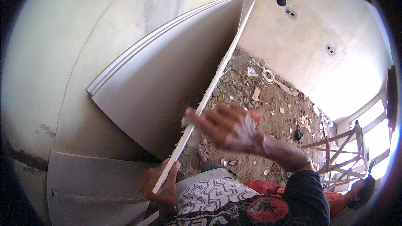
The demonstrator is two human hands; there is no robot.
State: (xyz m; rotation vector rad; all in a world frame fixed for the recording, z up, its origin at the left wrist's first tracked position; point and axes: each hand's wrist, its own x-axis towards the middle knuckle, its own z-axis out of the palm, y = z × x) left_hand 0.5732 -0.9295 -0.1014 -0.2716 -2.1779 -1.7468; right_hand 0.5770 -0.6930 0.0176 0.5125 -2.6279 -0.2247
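Note:
A plasterboard sheet (208,96) stands tilted before me, seen almost edge-on, with a rough, crumbly cut along its long white edge. My left hand (153,183) wraps round the near, lower end of this edge. Farther up the edge is my right hand (234,129), blurred by motion, its fingers bent across the edge. A small greyish thing (185,121) shows at its fingertips, too smeared to name. Behind the sheet, more large grey boards (155,58) lean in a stack against the left wall.
Another board (92,184) rests low at the left. Rubble and scraps cover the dirt floor (268,129), where a coil of white cable (268,76) lies by the far wall. A wooden trestle (335,155) stands at the right. Part of another person in red (266,187) shows behind my right arm.

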